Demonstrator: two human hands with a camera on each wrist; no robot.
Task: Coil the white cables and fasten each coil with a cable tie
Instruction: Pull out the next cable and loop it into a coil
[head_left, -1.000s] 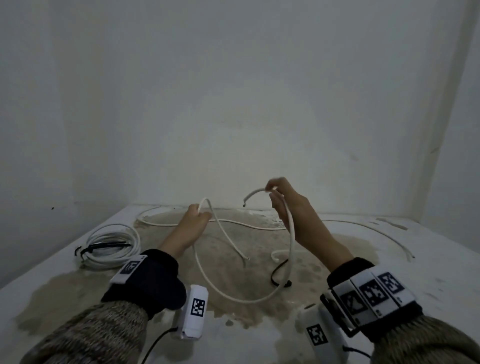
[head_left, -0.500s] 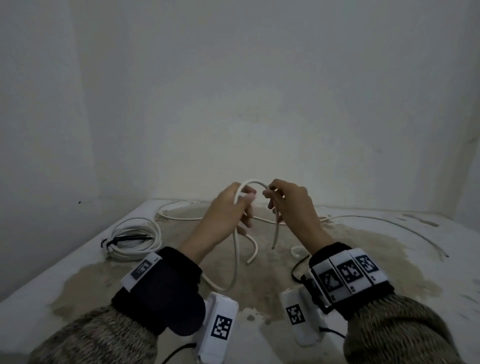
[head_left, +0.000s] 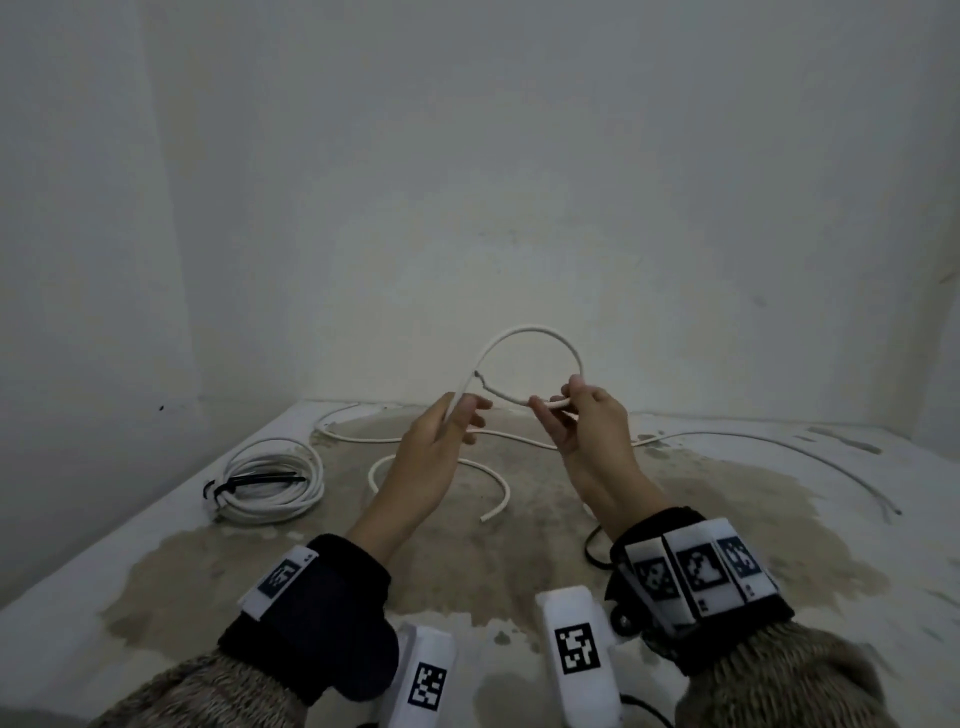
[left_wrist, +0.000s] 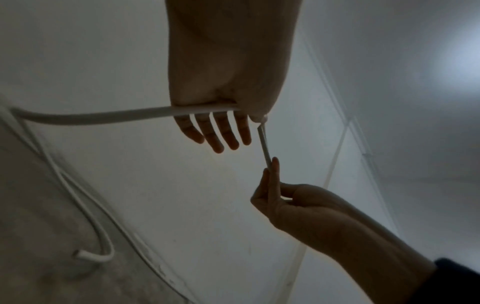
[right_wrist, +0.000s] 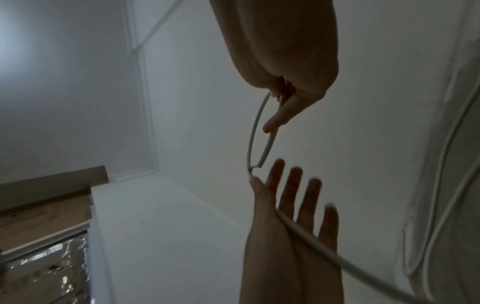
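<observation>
A white cable (head_left: 530, 328) arches in a raised loop between my hands above the table. My left hand (head_left: 460, 410) has its fingers straight, and the thumb pins the cable across the palm; the left wrist view shows the cable (left_wrist: 103, 117) crossing the base of the fingers. My right hand (head_left: 558, 402) pinches the loop's other side between thumb and fingers. One cut end (head_left: 479, 375) sticks out near the left thumb. The rest of the cable (head_left: 488, 470) trails down onto the table.
A finished white coil (head_left: 270, 483) bound with a black tie lies at the left of the stained table (head_left: 156, 561). A long loose cable (head_left: 779, 449) runs across the right side. A black tie (head_left: 589, 545) lies by my right wrist. Walls close off the back and left.
My hands have moved apart and the cable now spans them as a wide, higher loop. The left fingers have straightened, with the thumb keeping the cable.
</observation>
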